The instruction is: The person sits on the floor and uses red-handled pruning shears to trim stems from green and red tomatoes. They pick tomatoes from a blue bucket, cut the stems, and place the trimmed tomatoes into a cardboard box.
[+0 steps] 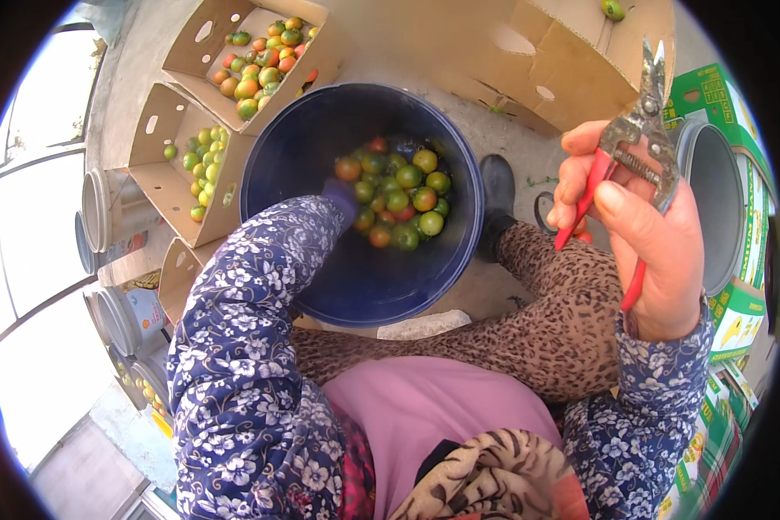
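Note:
Before me stands a large dark blue plastic tub [422, 276] with green, orange and reddish tomatoes [398, 200] at its bottom. My left hand [340, 198], in a purple glove, reaches down inside the tub beside the left edge of the tomatoes. Its fingers are blurred and mostly hidden, so whether they hold a tomato is unclear. Bare and raised to the right of the tub, my right hand [666, 253] holds pruning shears [651, 110] with red handles. The blades point upward, away from me, with their tips slightly apart.
Cardboard boxes of tomatoes [266, 65] and greener tomatoes [205, 159] stand left of the tub. Another cardboard box [578, 71] is at upper right. Grey buckets [708, 201] and green printed cartons [738, 318] line the right; more buckets [120, 318] line the left.

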A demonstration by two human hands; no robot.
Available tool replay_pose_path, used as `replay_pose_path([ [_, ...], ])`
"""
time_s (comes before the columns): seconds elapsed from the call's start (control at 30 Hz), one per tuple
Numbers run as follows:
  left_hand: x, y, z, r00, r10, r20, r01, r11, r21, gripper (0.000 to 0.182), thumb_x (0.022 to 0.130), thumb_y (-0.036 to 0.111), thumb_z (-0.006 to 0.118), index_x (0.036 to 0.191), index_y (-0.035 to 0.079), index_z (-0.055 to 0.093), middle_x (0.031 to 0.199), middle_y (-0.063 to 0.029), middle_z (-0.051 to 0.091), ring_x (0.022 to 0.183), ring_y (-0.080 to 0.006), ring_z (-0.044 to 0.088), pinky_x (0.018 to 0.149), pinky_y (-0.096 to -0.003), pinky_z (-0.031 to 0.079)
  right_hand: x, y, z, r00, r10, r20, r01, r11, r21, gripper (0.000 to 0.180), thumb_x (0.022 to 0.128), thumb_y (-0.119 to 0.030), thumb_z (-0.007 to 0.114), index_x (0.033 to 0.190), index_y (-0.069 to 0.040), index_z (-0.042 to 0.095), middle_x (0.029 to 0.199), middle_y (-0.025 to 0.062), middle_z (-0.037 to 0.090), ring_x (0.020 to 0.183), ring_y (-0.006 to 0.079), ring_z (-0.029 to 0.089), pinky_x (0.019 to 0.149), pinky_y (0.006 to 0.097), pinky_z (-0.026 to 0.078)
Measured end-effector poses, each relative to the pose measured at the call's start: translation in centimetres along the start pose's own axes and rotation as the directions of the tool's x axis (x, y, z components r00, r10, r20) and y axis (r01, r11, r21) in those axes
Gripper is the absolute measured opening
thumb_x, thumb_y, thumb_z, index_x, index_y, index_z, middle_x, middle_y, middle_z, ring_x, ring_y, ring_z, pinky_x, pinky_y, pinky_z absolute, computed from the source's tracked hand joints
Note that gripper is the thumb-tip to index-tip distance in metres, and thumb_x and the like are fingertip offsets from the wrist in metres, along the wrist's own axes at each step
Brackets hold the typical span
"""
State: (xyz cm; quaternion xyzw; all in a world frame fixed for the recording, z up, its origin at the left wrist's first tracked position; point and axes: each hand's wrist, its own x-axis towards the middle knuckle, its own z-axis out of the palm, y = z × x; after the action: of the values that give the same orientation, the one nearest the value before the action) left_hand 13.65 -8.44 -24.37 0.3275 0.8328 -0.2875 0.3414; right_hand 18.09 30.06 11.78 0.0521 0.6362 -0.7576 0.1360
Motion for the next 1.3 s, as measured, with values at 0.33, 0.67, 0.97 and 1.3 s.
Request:
replay_pose_path([
  [0.33,-4.0,-5.0,-11.3,0.974,0.227,-0.025,-0.104,0.343,-0.934,0.041,0.09,0.012,0.076,0.13,0.011,0.066,0.115,-0.0084,0.073,0.103,-0.0188,0.069,0.091,-0.0356,0.055,-0.3,-0.5,-0.5,0.998,0.04,0.054,-0.042,0.999,0.027,0.042,0.092,-0.019,0.066,0.127,0.004,0.058,0.094,0.0077,0.067,0.083,0.0154,0.065,0.073,0.0286,0.049],
  [0.67,-18.0,-1.7,-26.0,0.909,0.052,-0.413,-0.341,-0.473,-0.812,0.065,0.082,0.004,0.086,0.14,0.002,0.056,0.134,-0.0101,0.065,0.127,-0.0191,0.06,0.112,-0.0373,0.047,0.9,0.9,-0.1,0.977,0.109,0.181,-0.059,0.963,-0.262,0.027,0.088,-0.001,0.074,0.112,0.0,0.061,0.092,0.0013,0.064,0.083,0.0077,0.059,0.078,0.0259,0.052],
  [0.97,-21.5,1.6,-27.9,0.652,-0.233,-0.721,-0.723,0.094,-0.684,0.057,0.082,0.013,0.087,0.133,0.003,0.062,0.119,-0.0081,0.065,0.111,-0.0192,0.063,0.1,-0.0331,0.05,1.8,1.9,0.4,0.938,0.244,0.247,-0.176,0.947,-0.267,0.03,0.088,-0.009,0.076,0.111,0.001,0.061,0.086,0.0053,0.065,0.075,0.0116,0.063,0.065,0.029,0.053],
  [1.3,-24.3,1.6,-27.4,0.585,-0.347,-0.733,-0.676,0.29,-0.678,0.056,0.078,0.017,0.089,0.128,0.005,0.067,0.111,-0.0101,0.067,0.103,-0.0216,0.066,0.092,-0.0349,0.053,1.5,1.4,1.7,0.891,0.217,0.399,-0.183,0.975,-0.123,0.028,0.092,-0.006,0.072,0.116,0.001,0.061,0.084,0.0051,0.066,0.066,0.013,0.063,0.059,0.0292,0.052],
])
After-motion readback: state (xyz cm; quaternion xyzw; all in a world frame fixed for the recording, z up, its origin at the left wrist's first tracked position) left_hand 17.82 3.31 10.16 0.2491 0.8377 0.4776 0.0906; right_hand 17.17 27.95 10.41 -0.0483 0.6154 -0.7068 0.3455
